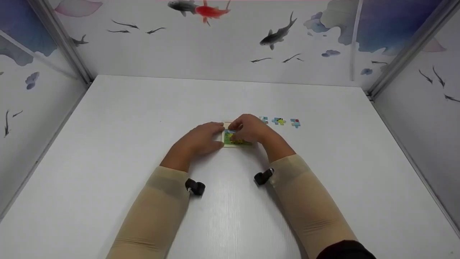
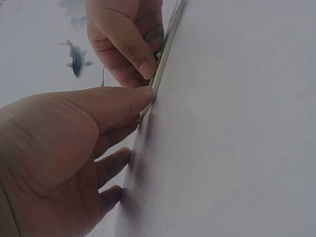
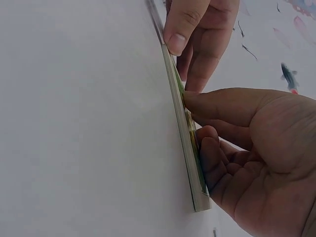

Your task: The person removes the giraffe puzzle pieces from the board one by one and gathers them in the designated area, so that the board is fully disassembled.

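A small wooden jigsaw puzzle board (image 1: pixel 237 146) with a pale frame lies flat on the table, its picture green, yellow and blue. My left hand (image 1: pixel 205 138) holds the board's left side, thumb at the near corner and fingers at the far one. Over the board is my right hand (image 1: pixel 250 128), thumb and index finger pinching a puzzle piece (image 3: pixel 188 119) at the picture's surface; most of that piece is hidden. The right hand's other fingers are curled, close over the picture in the right wrist view.
To the right of the board lie three loose puzzle pieces: one light blue piece (image 1: pixel 265 119) partly behind the right hand, a blue-and-yellow piece (image 1: pixel 279 121) and a blue piece with a red spot (image 1: pixel 295 123). White walls (image 1: pixel 215 46) with painted fish surround the white table (image 1: pixel 125 108).
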The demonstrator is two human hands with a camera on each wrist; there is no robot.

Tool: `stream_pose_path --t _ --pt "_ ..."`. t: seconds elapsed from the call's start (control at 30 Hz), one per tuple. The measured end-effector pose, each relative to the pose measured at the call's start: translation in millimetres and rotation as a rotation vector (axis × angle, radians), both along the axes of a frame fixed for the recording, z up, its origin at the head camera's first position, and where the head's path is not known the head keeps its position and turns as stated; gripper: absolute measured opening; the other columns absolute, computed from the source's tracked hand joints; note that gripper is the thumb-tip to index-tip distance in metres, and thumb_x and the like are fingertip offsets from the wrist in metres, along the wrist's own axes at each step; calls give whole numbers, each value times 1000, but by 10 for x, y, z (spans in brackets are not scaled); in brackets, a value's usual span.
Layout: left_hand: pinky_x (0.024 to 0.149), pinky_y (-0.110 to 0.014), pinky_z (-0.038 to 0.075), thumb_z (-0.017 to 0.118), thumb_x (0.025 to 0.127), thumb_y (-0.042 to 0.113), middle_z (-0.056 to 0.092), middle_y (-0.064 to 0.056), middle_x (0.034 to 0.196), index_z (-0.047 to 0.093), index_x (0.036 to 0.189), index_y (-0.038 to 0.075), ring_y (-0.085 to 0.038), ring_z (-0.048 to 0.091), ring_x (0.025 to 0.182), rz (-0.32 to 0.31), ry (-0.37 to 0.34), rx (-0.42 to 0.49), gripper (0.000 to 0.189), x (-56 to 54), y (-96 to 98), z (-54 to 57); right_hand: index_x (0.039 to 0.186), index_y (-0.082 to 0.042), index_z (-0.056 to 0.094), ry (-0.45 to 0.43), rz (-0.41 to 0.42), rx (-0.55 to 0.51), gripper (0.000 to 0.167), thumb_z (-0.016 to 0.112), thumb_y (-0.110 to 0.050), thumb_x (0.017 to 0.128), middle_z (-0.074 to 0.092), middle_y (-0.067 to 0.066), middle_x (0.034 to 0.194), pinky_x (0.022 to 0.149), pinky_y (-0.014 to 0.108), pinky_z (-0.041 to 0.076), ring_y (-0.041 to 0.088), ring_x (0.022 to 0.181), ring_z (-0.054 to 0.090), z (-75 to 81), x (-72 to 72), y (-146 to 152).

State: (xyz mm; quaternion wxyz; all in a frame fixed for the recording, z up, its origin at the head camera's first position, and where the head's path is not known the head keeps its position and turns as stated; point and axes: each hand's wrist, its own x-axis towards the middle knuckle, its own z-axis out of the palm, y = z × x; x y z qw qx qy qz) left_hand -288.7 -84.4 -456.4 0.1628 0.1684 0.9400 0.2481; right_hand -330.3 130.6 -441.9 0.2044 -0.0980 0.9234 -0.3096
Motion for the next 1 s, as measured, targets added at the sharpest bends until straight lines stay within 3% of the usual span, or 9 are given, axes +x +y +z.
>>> stream_pose_path --t 0.27,0.5,1.0 --pt "136 -50 25 62 107 37 35 -1 176 39 167 21 -26 27 166 -18 7 -6 67 3 -7 7 130 -19 76 4 -17 53 39 85 -25 92 67 2 133 114 46 53 25 122 61 -2 -10 -17" --pt "136 -49 25 63 107 37 34 3 176 41 166 20 -25 26 167 0 -4 21 65 32 -4 27 130 -16 76 14 38 24 39 84 -24 93 69 3 134 114 48 52 25 126 62 -1 -4 7" --pt "136 -48 25 61 107 37 36 3 175 42 166 22 -24 28 166 -13 8 5 65 13 -16 6 136 -18 71 -47 -4 56 43 81 -28 96 66 2 138 119 47 50 23 128 60 32 -1 -55"
